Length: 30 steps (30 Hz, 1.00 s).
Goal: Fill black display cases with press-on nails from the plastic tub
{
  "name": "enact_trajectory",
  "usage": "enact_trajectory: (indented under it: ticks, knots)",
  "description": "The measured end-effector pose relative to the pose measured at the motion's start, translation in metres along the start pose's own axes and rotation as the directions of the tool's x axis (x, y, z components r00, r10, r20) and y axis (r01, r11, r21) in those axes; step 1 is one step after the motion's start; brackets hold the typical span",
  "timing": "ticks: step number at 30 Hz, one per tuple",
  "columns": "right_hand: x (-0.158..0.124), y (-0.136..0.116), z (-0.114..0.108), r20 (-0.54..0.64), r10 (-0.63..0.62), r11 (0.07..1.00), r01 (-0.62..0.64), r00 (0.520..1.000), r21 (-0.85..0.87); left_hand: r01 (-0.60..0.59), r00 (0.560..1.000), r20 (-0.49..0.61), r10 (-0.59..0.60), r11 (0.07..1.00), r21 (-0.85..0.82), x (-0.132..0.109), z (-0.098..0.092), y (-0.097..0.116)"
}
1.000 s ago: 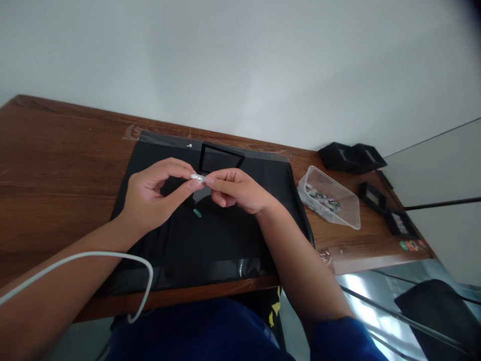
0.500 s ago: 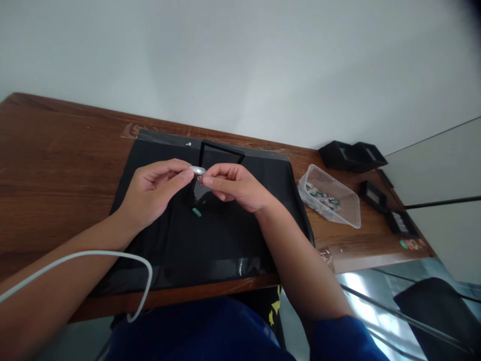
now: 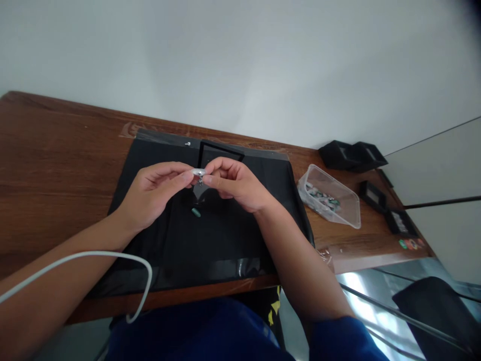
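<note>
Both my hands meet above a black mat (image 3: 225, 240) on the wooden table (image 3: 56, 165). My left hand (image 3: 150, 193) and my right hand (image 3: 235, 183) pinch a small silvery piece (image 3: 199, 173) between their fingertips. I cannot make out what the piece is. A small green oval bead (image 3: 196, 212) lies on the mat just below the hands. A black frame box (image 3: 218, 152) stands on the mat behind the fingers, partly hidden by my right hand.
A clear plastic tub (image 3: 330, 198) with several small coloured pieces stands right of the mat. Black boxes (image 3: 351, 155) and small black cases (image 3: 398, 220) lie at the table's right end. A white cable (image 3: 112, 258) loops over my left forearm.
The hands have lifted the silvery piece a little toward the frame box. The view has shifted slightly; the green bead lies where it was.
</note>
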State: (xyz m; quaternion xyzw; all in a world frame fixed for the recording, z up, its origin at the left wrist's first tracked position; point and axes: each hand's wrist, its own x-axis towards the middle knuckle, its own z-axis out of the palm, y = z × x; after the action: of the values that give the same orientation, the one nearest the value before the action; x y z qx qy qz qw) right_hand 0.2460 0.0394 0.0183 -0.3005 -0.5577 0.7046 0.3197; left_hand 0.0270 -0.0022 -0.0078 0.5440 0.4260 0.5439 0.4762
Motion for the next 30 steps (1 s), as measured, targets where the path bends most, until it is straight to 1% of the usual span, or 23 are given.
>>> enact_trajectory:
  ticks: [2,7,12,17,23,27,29,30]
  knots:
    - [0.000,0.002,0.000,0.000,-0.034,0.999,0.034,0.999,-0.009,0.010,1.000,-0.003,-0.010,1.000,-0.015,0.000,0.000,-0.002]
    - [0.003,0.008,-0.001,0.003,-0.137,0.987,0.137,0.991,-0.085,-0.047,0.998,-0.037,0.049,0.998,0.045,0.001,0.002,0.004]
    - [0.002,0.010,0.003,-0.056,-0.207,0.965,0.195,0.977,-0.174,-0.097,0.995,-0.023,0.100,0.989,0.110,0.001,0.004,0.010]
    - [-0.001,0.005,0.009,-0.095,-0.256,0.952,0.233,0.962,-0.198,-0.118,0.993,0.015,0.117,0.987,0.104,0.000,0.003,0.012]
    - [-0.004,0.003,0.008,-0.086,-0.309,0.938,0.289,0.947,-0.191,-0.157,0.987,0.029,0.155,0.985,0.064,-0.001,0.000,0.016]
    - [-0.005,0.005,0.007,-0.069,-0.313,0.927,0.289,0.947,-0.237,-0.137,0.990,0.019,0.136,0.988,0.066,-0.002,0.001,0.016]
    - [-0.006,0.007,0.006,-0.062,-0.334,0.903,0.301,0.940,-0.306,-0.114,0.994,0.009,0.113,0.992,0.049,-0.002,0.001,0.014]
    - [-0.006,0.007,0.006,-0.054,-0.360,0.875,0.316,0.932,-0.366,-0.101,0.995,0.004,0.101,0.994,0.031,-0.001,0.001,0.013]
